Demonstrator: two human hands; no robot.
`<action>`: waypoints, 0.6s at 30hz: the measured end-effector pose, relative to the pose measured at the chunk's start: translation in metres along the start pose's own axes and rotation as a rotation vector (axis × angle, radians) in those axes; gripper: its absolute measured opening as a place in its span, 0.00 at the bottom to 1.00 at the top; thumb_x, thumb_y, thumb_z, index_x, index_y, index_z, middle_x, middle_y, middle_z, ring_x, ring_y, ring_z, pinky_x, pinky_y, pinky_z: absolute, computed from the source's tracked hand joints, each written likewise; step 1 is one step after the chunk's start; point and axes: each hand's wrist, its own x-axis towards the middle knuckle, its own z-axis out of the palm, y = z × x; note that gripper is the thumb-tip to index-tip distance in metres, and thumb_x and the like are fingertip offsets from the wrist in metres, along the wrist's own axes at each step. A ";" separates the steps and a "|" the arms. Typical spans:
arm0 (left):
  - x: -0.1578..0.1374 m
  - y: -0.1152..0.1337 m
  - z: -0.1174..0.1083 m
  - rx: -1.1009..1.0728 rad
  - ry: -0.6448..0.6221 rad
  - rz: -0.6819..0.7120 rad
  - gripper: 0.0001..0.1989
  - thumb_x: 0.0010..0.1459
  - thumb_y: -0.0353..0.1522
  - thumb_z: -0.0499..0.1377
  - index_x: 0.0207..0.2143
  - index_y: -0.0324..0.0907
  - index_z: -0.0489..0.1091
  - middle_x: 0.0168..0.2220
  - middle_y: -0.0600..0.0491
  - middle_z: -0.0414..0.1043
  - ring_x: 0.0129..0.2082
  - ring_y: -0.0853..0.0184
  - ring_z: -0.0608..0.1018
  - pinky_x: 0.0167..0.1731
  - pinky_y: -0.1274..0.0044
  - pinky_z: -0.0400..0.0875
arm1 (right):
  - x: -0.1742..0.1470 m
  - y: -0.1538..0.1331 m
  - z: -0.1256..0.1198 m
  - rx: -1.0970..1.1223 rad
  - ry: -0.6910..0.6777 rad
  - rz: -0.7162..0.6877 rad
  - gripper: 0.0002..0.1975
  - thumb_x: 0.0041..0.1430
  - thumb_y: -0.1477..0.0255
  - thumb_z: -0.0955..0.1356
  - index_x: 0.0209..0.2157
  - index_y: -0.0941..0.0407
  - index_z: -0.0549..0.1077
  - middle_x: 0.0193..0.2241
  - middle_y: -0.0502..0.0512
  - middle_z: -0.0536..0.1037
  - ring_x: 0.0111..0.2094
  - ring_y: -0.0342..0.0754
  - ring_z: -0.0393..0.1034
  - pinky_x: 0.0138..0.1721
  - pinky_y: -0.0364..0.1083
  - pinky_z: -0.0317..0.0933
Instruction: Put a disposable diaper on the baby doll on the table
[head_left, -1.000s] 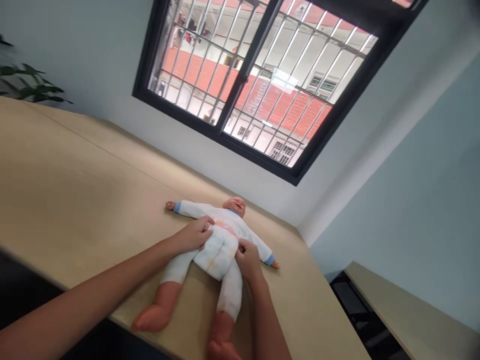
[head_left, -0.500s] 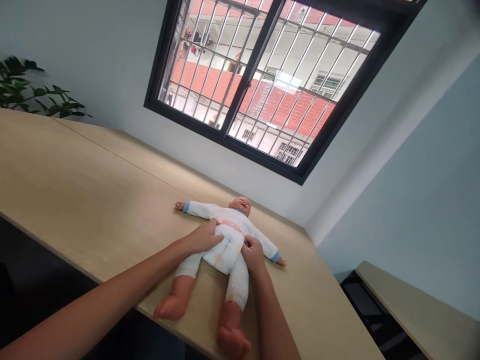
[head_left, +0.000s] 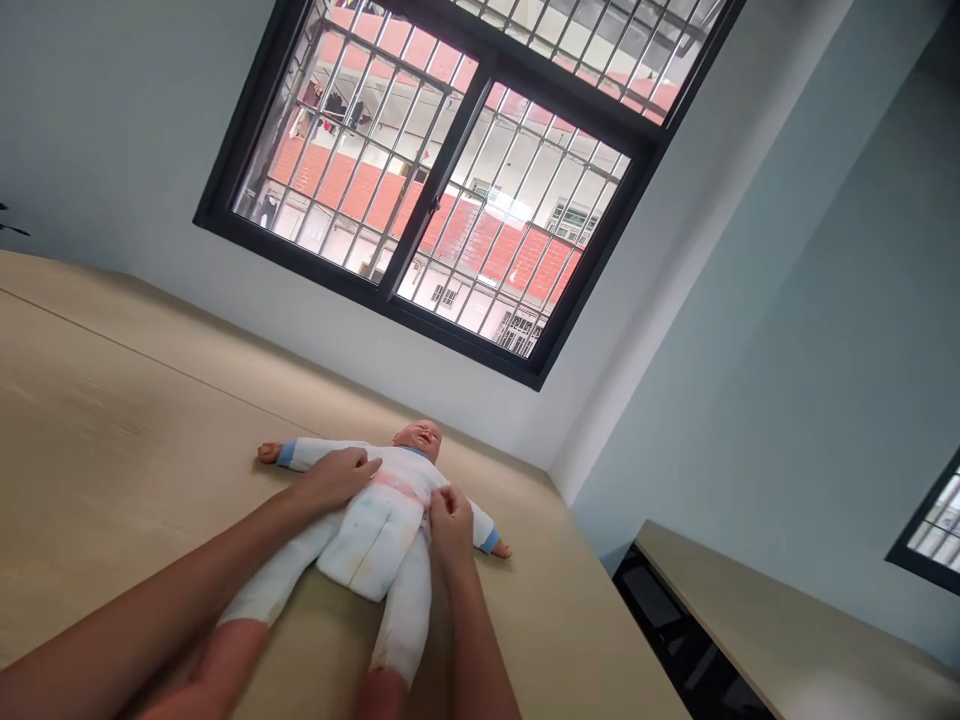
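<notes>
A baby doll [head_left: 418, 436] lies face up with its arms spread, dressed in a white long-sleeved top [head_left: 405, 463] with blue cuffs and white pants [head_left: 367, 545]. A pinkish band shows across its waist. My left hand [head_left: 337, 480] is closed at one side of the waist, thumb lying along the cloth, its other fingers partly hidden. On the opposite side, my right hand [head_left: 450, 525] pinches the clothing at the waist with curled fingers. The doll's bare lower legs point toward me, and the feet are cut off or out of view.
The doll rests on a light wood table [head_left: 112, 420] against the wall. Behind it is a barred window [head_left: 382, 290] with a dark frame. A lower wood-topped cabinet [head_left: 750, 600] stands at the right. Plant leaves [head_left: 11, 228] show at the left edge.
The view has tilted up and shifted right, so the doll sits further left in it. Both hands have moved up along the doll's waist toward its chest.
</notes>
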 end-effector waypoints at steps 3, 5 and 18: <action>0.009 -0.001 0.013 0.019 -0.076 0.040 0.20 0.62 0.46 0.57 0.21 0.45 0.68 0.27 0.46 0.76 0.31 0.56 0.74 0.33 0.70 0.56 | -0.003 0.003 0.012 -0.066 -0.015 -0.078 0.09 0.55 0.64 0.69 0.26 0.54 0.73 0.23 0.48 0.72 0.27 0.47 0.63 0.31 0.45 0.59; 0.011 -0.005 0.018 0.034 -0.096 0.040 0.21 0.63 0.46 0.56 0.21 0.46 0.67 0.26 0.46 0.75 0.30 0.57 0.73 0.32 0.69 0.55 | -0.003 0.006 0.015 -0.113 0.029 -0.102 0.07 0.55 0.67 0.69 0.27 0.55 0.75 0.26 0.49 0.72 0.27 0.47 0.63 0.31 0.45 0.59; 0.025 -0.036 0.021 -0.013 -0.192 0.029 0.15 0.57 0.38 0.56 0.19 0.44 0.65 0.24 0.51 0.73 0.29 0.60 0.72 0.31 0.70 0.54 | -0.006 -0.011 0.017 -0.082 0.032 -0.035 0.16 0.52 0.58 0.76 0.25 0.54 0.73 0.23 0.49 0.72 0.26 0.46 0.61 0.26 0.45 0.57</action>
